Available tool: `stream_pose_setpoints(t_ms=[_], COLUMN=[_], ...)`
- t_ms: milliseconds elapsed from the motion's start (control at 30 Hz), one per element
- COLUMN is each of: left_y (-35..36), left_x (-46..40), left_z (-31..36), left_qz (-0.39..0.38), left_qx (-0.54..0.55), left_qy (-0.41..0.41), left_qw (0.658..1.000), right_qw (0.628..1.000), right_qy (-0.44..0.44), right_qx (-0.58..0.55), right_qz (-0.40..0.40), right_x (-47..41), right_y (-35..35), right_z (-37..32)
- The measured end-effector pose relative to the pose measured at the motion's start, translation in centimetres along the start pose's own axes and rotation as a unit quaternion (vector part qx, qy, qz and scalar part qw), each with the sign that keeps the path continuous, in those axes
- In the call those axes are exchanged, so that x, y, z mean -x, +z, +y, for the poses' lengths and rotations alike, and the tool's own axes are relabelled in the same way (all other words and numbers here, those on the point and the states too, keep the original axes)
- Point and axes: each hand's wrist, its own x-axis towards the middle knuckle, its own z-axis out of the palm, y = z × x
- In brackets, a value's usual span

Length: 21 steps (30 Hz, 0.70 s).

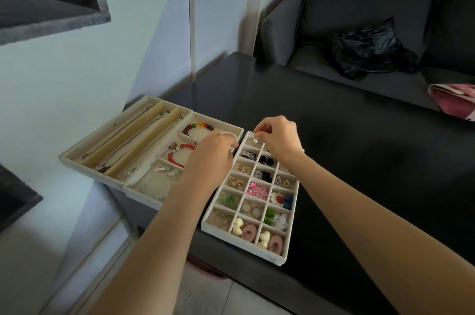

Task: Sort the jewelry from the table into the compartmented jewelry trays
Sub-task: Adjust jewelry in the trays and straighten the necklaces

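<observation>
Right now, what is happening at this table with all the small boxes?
A person is sorting jewelry into three pale trays on a dark table. The right hand pinches a small pearl-drop earring over the far end of the earring tray, whose cells are mostly filled. The left hand holds a white pearl bracelet at the bracelet tray. The necklace tray lies furthest left.

Home living room: dark grey sofa (359, 6) with cushion (280, 29) behind black desk (334, 135) (tiled floor (205, 294)).
</observation>
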Motion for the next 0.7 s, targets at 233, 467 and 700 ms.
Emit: stream_pose_setpoints(t_ms=[233,467,700], left_y=[0.6,0.5,0.6], left_x=[-0.2,-0.3,-0.3], left_z=[-0.7,-0.3,-0.3], left_qz=[-0.027,-0.030,-0.031], left_qx=[-0.043,-0.043,-0.034], left_qy=[0.000,-0.008,0.003], left_qw=[0.999,0.999,0.999], right_qw=[0.997,0.981,0.961], right_qy=[0.009,0.000,-0.012], right_qx=[0.073,0.191,0.274], right_qz=[-0.033,-0.036,-0.019], right_x=[-0.5,-0.7,-0.7], right_y=[0.8,1.2,1.8], right_z=[-0.4,-1.1,-1.2])
